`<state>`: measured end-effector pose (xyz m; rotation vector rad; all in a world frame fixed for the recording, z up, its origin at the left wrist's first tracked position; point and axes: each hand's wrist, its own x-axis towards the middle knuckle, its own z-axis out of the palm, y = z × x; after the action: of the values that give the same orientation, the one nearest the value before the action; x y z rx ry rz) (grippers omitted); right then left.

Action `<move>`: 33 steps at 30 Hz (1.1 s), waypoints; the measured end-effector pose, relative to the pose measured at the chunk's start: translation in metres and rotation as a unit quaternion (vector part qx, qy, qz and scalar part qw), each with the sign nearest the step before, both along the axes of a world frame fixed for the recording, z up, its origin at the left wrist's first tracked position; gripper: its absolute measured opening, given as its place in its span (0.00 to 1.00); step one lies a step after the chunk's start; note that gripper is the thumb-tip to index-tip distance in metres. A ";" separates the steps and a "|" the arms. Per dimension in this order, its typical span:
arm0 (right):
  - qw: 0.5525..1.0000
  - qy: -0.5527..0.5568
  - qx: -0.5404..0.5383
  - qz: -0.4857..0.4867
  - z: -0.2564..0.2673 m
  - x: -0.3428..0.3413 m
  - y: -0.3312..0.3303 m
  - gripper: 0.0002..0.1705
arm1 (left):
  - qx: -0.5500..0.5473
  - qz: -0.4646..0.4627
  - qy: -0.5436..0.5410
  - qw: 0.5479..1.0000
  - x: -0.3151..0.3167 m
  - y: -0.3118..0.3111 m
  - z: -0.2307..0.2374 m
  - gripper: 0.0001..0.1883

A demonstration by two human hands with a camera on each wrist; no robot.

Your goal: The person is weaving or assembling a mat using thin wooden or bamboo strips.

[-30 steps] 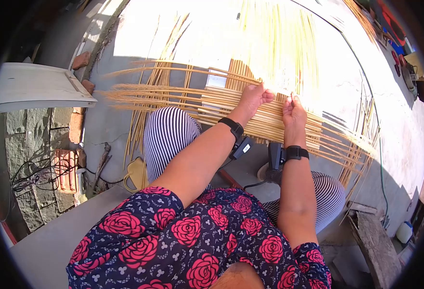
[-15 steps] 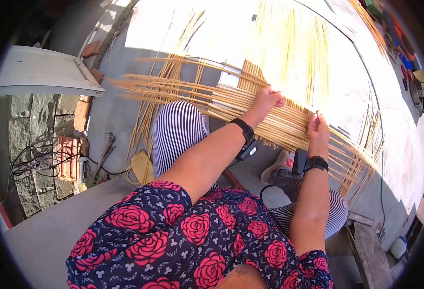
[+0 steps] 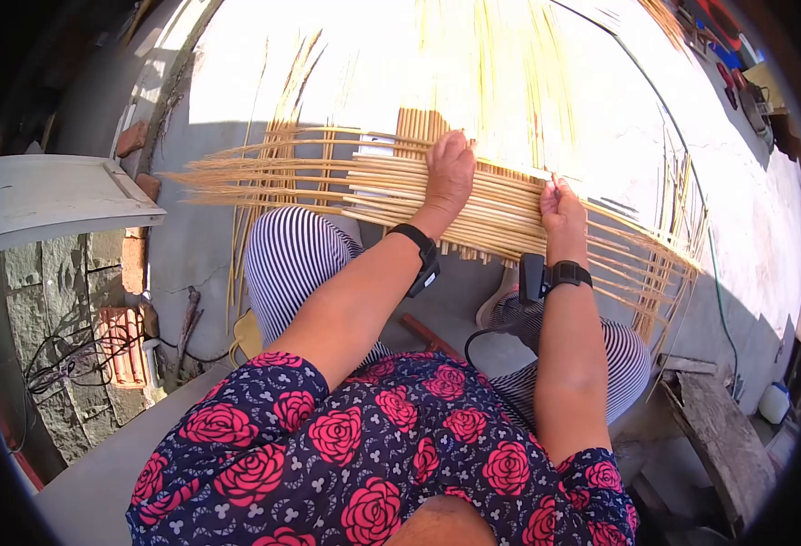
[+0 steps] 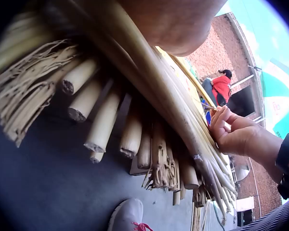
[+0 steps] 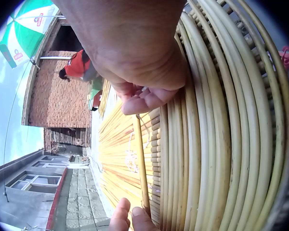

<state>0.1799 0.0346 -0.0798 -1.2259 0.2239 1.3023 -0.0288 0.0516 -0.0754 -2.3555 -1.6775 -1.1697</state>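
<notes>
A woven mat of pale plant stalks [image 3: 500, 205] lies across in front of the knees, its crosswise stalks packed side by side over lengthwise ones. My right hand [image 3: 562, 207] pinches the end of a thin stalk [image 5: 141, 166] at the mat's far edge. My left hand [image 3: 450, 171] is farther left on that edge, its back turned up. In the right wrist view its thumb and finger pinch the same stalk lower down. Cut stalk ends [image 4: 98, 132] stick out along the near side, some frayed. My left palm is largely hidden in the left wrist view.
Feathery stalk tips [image 3: 214, 175] spread out to the left. Long loose stalks [image 3: 546, 82] reach away over the sunlit ground. A white panel [image 3: 64, 196] stands at the left, a weathered board [image 3: 719, 437] at the lower right. Another person in red [image 4: 222, 87] is in the background.
The hands have moved farther apart along the mat's far edge. The left hand has turned from a curled fist to reach over the edge, while the right still pinches.
</notes>
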 end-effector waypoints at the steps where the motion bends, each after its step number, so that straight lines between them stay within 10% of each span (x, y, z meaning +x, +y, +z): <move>1: 1.000 0.010 -0.002 -0.009 0.004 -0.002 0.000 0.06 | -0.022 -0.005 0.015 1.000 -0.002 0.001 -0.003 0.04; 28: 0.997 -0.037 -0.059 -0.016 0.012 -0.005 -0.004 0.04 | -0.052 -0.115 0.052 0.991 -0.009 0.002 -0.009 0.06; 33: 0.987 -0.122 -0.008 0.101 0.041 -0.024 -0.049 0.05 | -0.091 -0.100 0.054 0.989 -0.006 -0.002 -0.007 0.05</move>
<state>0.1560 -0.0141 -0.0391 -1.4368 -0.0682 1.3086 -0.0351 0.0494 -0.0825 -2.6962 -1.6076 -0.9262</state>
